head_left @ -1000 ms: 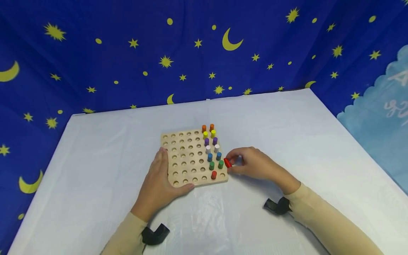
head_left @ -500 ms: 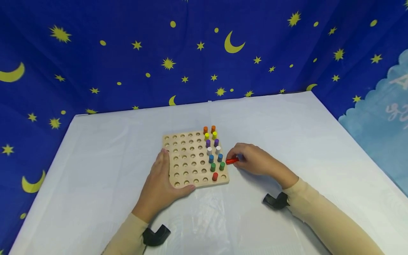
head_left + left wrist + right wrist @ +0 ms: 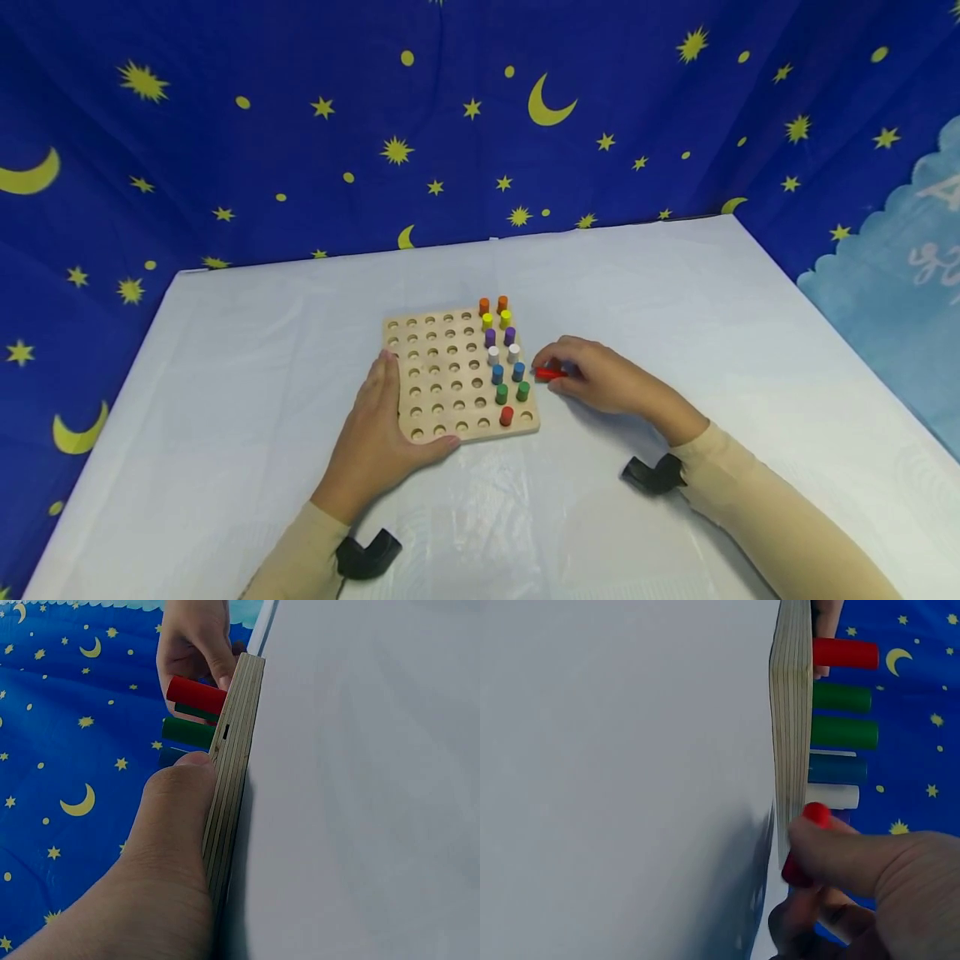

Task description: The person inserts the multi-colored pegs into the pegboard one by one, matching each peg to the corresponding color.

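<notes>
A square wooden peg board (image 3: 442, 379) lies on the white table (image 3: 675, 308). Two columns of coloured pegs stand at its right side: orange (image 3: 492, 305), yellow, purple, white, blue, green (image 3: 522, 390), and one red peg (image 3: 506, 415) in the front row. My right hand (image 3: 592, 379) pinches a loose red peg (image 3: 550, 374) lying sideways just off the board's right edge; the right wrist view shows that red peg (image 3: 804, 844) between thumb and fingers beside the board (image 3: 791, 712). My left hand (image 3: 378, 429) rests flat against the board's left and front edge, thumb (image 3: 176, 802) on its top face.
A blue cloth with yellow stars and moons (image 3: 300, 125) hangs behind and around the table. Black wrist mounts (image 3: 652, 475) sit on both forearms. Most holes on the left of the board hold no peg.
My right hand has turned the loose red peg from upright to lying sideways and lifted it slightly away along the board's right edge. The left hand and board have stayed put.
</notes>
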A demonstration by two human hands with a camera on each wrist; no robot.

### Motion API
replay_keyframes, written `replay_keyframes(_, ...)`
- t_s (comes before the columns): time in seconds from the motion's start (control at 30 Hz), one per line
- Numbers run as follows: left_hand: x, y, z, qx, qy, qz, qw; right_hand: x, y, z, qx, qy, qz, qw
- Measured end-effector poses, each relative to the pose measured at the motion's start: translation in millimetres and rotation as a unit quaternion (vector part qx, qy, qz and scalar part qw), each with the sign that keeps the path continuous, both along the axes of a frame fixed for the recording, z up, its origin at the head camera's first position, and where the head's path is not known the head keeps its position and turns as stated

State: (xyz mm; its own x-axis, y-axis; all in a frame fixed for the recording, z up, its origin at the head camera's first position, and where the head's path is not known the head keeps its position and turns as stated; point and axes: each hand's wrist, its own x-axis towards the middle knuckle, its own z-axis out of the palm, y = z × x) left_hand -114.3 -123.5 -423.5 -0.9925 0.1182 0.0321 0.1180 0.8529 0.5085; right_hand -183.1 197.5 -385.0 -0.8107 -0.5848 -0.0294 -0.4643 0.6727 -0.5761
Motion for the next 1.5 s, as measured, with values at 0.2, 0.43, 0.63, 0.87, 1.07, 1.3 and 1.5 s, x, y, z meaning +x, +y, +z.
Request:
replay_keyframes(0.2,-1.0,-0.5,-1.2,-0.001,0.001,0.000,1.0000,2.4,2.5,-1.1,-0.079,-0.047,-0.025,0.995)
replay_keyframes(0.43,-1.0,-1.0,-1.4,0.001,0.000,0.000,1.0000,9.3,0.2,1.7,-0.148,-0.124,-0.040,0.980)
replay_keyframes(0.63,-1.0,-0.7,-0.8,0.001,-0.001,0.001,1.0000,18.9,-5.4,5.7,-0.175,-0.172,-0.035,0.969)
replay_keyframes(0.87,-1.5,-1.5,-0.6,-0.003,0.003,0.001,1.0000,26.8,-13.1,7.4,-0.159,-0.150,-0.025,0.975)
replay_keyframes(1.07,-2.1,-1.8,-1.8,-0.003,0.001,0.003,1.0000,29.2,-19.9,4.0,-0.131,-0.110,-0.010,0.985)
replay_keyframes(1.3,-1.6,-1.5,-2.9,0.002,0.001,0.001,1.0000,31.1,-24.7,3.7,-0.088,-0.050,0.003,0.995)
replay_keyframes(1.5,-0.5,-0.7,-3.4,0.002,-0.001,0.000,1.0000,33.5,-25.0,2.5,-0.056,-0.019,0.009,0.998)
